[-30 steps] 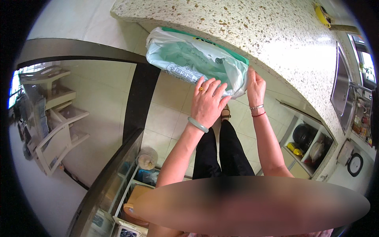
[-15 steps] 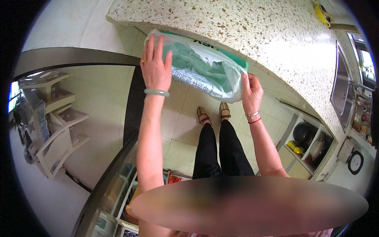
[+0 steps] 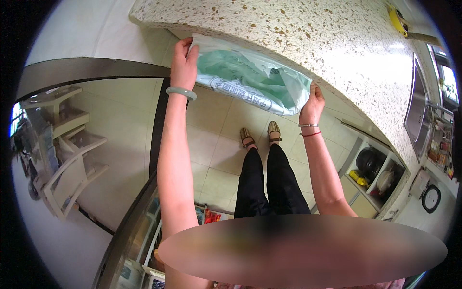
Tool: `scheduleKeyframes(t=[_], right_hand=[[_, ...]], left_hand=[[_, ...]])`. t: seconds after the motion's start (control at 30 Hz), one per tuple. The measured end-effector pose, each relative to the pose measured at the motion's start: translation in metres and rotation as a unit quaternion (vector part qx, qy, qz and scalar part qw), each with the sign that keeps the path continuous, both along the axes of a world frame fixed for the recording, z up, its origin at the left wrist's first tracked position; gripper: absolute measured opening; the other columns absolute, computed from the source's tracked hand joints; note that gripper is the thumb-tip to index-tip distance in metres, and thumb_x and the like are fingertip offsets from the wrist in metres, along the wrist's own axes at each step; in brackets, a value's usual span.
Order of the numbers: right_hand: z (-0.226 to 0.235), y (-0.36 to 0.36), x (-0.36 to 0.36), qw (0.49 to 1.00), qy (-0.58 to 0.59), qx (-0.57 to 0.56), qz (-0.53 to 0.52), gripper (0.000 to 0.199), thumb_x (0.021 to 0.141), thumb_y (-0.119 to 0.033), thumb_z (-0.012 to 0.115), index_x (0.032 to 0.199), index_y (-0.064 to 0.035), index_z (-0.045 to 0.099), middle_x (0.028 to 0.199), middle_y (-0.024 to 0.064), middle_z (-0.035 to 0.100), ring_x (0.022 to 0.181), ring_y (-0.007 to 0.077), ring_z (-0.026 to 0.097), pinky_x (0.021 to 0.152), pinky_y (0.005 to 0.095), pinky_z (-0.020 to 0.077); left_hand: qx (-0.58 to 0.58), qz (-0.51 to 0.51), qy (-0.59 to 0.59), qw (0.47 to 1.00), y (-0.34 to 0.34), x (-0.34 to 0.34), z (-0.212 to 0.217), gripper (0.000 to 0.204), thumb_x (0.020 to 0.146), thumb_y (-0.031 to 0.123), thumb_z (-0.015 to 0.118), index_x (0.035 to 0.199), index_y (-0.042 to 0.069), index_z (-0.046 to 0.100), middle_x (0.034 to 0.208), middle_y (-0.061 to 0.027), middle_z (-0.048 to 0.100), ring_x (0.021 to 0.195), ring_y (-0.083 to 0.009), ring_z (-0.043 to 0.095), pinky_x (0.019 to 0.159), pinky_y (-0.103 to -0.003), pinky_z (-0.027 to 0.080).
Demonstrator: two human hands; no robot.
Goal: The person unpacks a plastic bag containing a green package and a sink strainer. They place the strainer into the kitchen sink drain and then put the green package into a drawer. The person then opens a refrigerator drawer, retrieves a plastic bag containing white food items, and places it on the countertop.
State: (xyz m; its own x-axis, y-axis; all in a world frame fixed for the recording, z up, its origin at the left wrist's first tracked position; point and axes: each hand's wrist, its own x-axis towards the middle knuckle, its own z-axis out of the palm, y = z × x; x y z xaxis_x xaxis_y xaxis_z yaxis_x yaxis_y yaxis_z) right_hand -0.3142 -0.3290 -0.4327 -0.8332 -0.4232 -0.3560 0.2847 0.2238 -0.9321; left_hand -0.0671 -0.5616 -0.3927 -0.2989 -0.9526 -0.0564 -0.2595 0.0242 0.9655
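A clear plastic bag [image 3: 250, 79] with green plastic inside lies stretched along the near edge of a speckled stone counter [image 3: 308, 33]. My left hand [image 3: 183, 62], with a pale green bangle on its wrist, grips the bag's left end. My right hand [image 3: 313, 103], with thin bracelets on its wrist, grips the bag's right end. The bag hangs partly over the counter edge, above my legs and sandalled feet [image 3: 260, 135].
A dark glass door edge [image 3: 154, 125] runs down on my left. White shelving [image 3: 67, 159] stands far left. A sink [image 3: 418, 111] and a yellow object [image 3: 397, 19] sit on the counter to the right. Open cabinet shelves [image 3: 375, 168] with pots lie under the counter.
My left hand has moved from the bag's right part to its left end. The bag is now spread out wider between both hands.
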Motion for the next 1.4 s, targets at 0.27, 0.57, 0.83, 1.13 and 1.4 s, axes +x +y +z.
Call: scheduleKeyframes(t=[0.27, 0.57, 0.83, 1.13, 1.4], right_hand=[[0.007, 0.038, 0.006, 0.971, -0.217, -0.082, -0.058, 0.058, 0.098, -0.046, 0.038, 0.13, 0.0024, 0.047, 0.129, 0.0138, 0.053, 0.115, 0.0245, 0.052, 0.099, 0.0391, 0.0396], [0.078, 0.063, 0.1, 0.872, -0.459, -0.093, 0.144, 0.061, 0.098, -0.05, 0.033, 0.136, -0.0024, 0.04, 0.141, 0.0129, 0.042, 0.127, 0.0277, 0.044, 0.102, 0.0432, 0.0372], [0.176, 0.026, 0.143, 0.821, -0.463, -0.114, 0.315, 0.063, 0.099, -0.049, 0.03, 0.14, -0.0019, 0.034, 0.146, 0.0127, 0.037, 0.132, 0.0271, 0.039, 0.105, 0.0425, 0.0334], [0.229, -0.029, 0.237, 0.76, -0.474, -0.095, 0.434, 0.061, 0.099, -0.048, 0.034, 0.14, -0.0027, 0.035, 0.145, 0.0123, 0.038, 0.131, 0.0286, 0.039, 0.107, 0.0438, 0.0318], [0.238, -0.115, 0.377, 0.741, -0.484, -0.085, 0.457, 0.056, 0.099, -0.045, 0.034, 0.137, -0.0047, 0.04, 0.141, 0.0114, 0.044, 0.129, 0.0275, 0.042, 0.107, 0.0435, 0.0326]], left_hand=[[0.053, 0.187, 0.179, 0.964, 0.045, 0.014, 0.011, 0.044, 0.096, 0.025, 0.053, 0.131, -0.002, 0.047, 0.13, -0.0102, 0.052, 0.119, -0.0175, 0.048, 0.101, -0.029, 0.035], [0.333, 0.182, 0.422, 0.823, 0.217, 0.029, 0.045, 0.064, 0.099, 0.05, 0.031, 0.146, 0.007, 0.027, 0.151, -0.014, 0.027, 0.139, -0.0266, 0.028, 0.113, -0.042, 0.021], [0.332, 0.228, 0.543, 0.737, 0.274, 0.052, 0.128, 0.063, 0.099, 0.051, 0.032, 0.146, 0.01, 0.028, 0.149, -0.0119, 0.031, 0.136, -0.025, 0.032, 0.111, -0.04, 0.027], [0.215, 0.275, 0.617, 0.706, 0.257, 0.136, 0.181, 0.054, 0.099, 0.044, 0.037, 0.144, 0.014, 0.032, 0.147, -0.0107, 0.035, 0.135, -0.0245, 0.033, 0.112, -0.042, 0.026], [0.211, 0.294, 0.62, 0.696, 0.189, 0.276, 0.188, 0.049, 0.1, 0.04, 0.039, 0.142, 0.015, 0.036, 0.144, -0.0087, 0.04, 0.13, -0.0226, 0.039, 0.108, -0.04, 0.031]])
